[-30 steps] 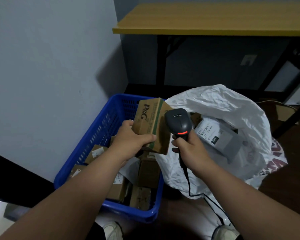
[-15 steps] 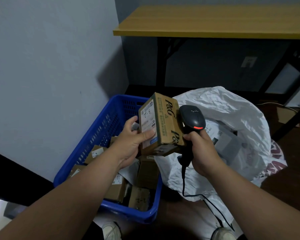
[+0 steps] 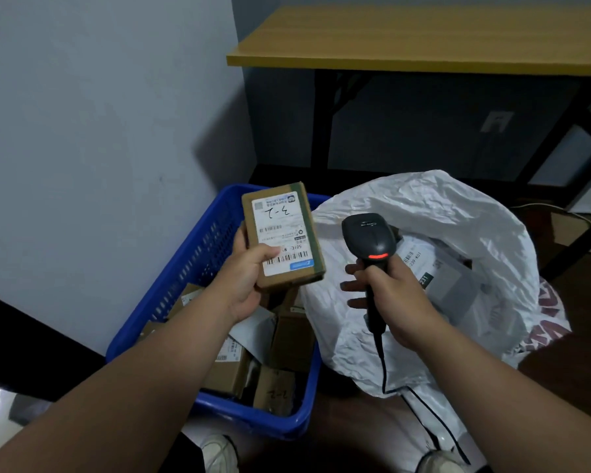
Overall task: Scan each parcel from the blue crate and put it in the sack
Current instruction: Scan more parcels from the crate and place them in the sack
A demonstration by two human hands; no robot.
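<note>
Cardboard parcel (image 3: 282, 235) gripped label-up in the left hand (image 3: 244, 279), beside the right hand (image 3: 394, 298) clutching the scanner (image 3: 369, 238).

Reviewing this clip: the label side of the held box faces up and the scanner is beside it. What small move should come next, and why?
Probably tip the scanner in the right hand toward the box held by the left hand. The white label faces up, its lower barcode partly under the thumb, and the scanner sits beside the box rather than plainly aimed at it. The sack waits open.
</note>
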